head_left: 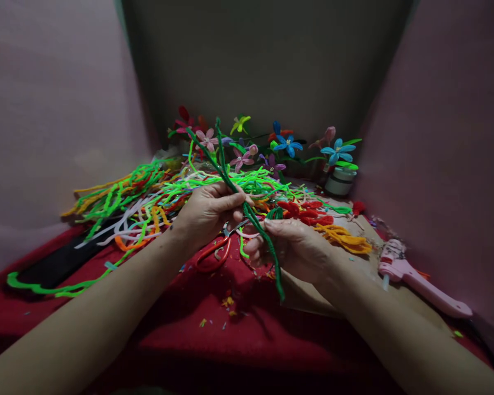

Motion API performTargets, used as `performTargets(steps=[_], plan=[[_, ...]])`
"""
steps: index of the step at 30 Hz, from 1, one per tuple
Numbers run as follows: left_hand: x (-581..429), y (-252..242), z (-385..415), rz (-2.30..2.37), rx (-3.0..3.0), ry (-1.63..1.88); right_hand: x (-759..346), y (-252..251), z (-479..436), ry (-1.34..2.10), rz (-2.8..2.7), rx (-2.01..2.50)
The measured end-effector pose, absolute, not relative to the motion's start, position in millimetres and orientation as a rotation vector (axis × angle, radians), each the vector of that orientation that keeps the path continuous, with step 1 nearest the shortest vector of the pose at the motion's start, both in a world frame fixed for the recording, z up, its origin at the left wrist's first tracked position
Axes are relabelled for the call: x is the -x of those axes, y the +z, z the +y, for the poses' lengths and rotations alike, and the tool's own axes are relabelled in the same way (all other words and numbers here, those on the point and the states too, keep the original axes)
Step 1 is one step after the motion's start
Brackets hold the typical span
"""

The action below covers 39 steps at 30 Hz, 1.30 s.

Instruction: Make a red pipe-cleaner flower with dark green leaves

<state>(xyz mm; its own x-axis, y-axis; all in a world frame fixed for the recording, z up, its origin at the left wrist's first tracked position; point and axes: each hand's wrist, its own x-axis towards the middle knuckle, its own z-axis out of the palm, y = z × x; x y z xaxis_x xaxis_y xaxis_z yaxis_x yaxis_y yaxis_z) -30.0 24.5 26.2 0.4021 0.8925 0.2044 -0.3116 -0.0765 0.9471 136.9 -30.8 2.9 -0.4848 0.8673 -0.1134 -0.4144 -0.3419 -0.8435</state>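
Dark green pipe cleaners (224, 174), twisted side by side, run slantwise across the middle of the head view. My left hand (208, 211) pinches them about halfway along, between thumb and fingers. Lower down, the thumb and fingers of my right hand (292, 244) close on the same strands. Two free ends spread apart at the top, and the lower end hangs past my right hand. Behind my right fingertips shows a dark green looped piece (275, 213), partly hidden. Red-handled pliers or cutters (214, 255) lie under my hands, their jaws partly covered.
A heap of coloured pipe cleaners (173, 189) spreads across the red cloth (214, 334). Behind stand pipe-cleaner flowers (288, 145) and a small pot (340, 181). Red loops (302, 211), orange loops (346, 238) and a pink glue gun (420, 282) lie rightward. Walls enclose both sides.
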Motion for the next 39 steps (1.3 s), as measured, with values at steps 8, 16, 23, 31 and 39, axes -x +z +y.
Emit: performTargets(steps=[8, 16, 23, 31, 39], plan=[[31, 24, 26, 0.554, -1.331, 1.082, -139, 6, -34, 2.057, -0.893, 0.698], [32, 21, 31, 0.718, -1.326, 1.170, -131, 6, -35, 1.448, -1.465, 1.280], [41, 26, 36, 0.760, -1.349, 1.282, -134, 8, -38, 1.474, -1.674, 1.156], [28, 20, 21, 0.749, -1.268, 1.039, -141, 11, -34, 1.751, -1.571, 0.624], [21, 13, 14, 0.661, -1.305, 1.062, -134, 9, -29, 1.595, -1.435, 0.754]])
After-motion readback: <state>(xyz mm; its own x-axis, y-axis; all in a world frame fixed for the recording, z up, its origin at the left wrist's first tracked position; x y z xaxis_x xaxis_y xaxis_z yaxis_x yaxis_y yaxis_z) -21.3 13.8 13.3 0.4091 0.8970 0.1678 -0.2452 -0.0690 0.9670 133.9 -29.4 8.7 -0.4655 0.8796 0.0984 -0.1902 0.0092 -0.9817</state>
